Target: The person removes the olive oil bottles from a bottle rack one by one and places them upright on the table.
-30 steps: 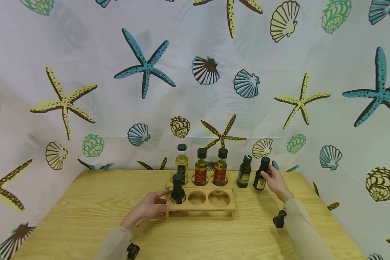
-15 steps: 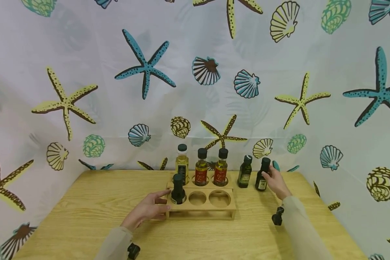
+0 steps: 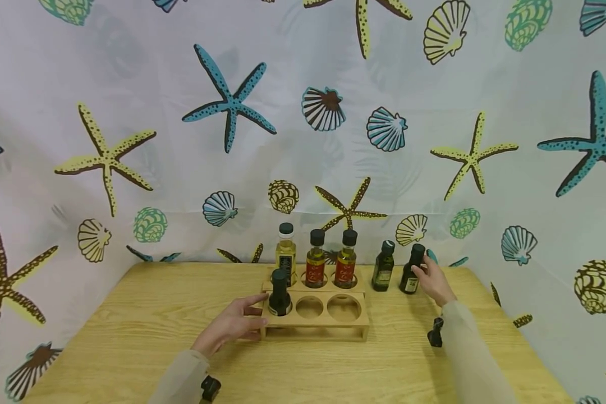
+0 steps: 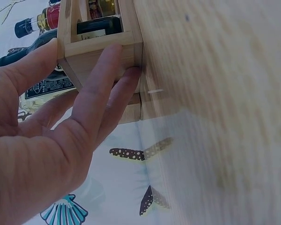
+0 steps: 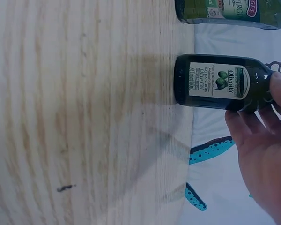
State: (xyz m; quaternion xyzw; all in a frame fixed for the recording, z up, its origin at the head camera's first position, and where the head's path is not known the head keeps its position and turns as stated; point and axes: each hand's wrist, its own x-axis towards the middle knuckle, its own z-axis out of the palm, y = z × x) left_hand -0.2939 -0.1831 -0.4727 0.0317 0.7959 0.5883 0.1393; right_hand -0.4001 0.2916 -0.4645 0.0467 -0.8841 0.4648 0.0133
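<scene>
My right hand pinches a dark olive oil bottle near its neck. That bottle is roughly upright at the right of the table, its label facing the right wrist camera. Close to its left stands a green olive oil bottle. My left hand touches the left end of a two-tier wooden bottle rack, its fingers mostly straight against the end panel. A dark bottle sits in the front tier's left hole; the other two front holes hold nothing.
The rack's back tier holds a pale yellow oil bottle and two red-labelled bottles, one in the middle and one at the right. A patterned sheet hangs behind the wooden table and along its sides.
The dark olive oil bottle in my right hand has shifted very slightly right, away from the green bottle. The head view has turned a little. My left hand stays at the rack.
</scene>
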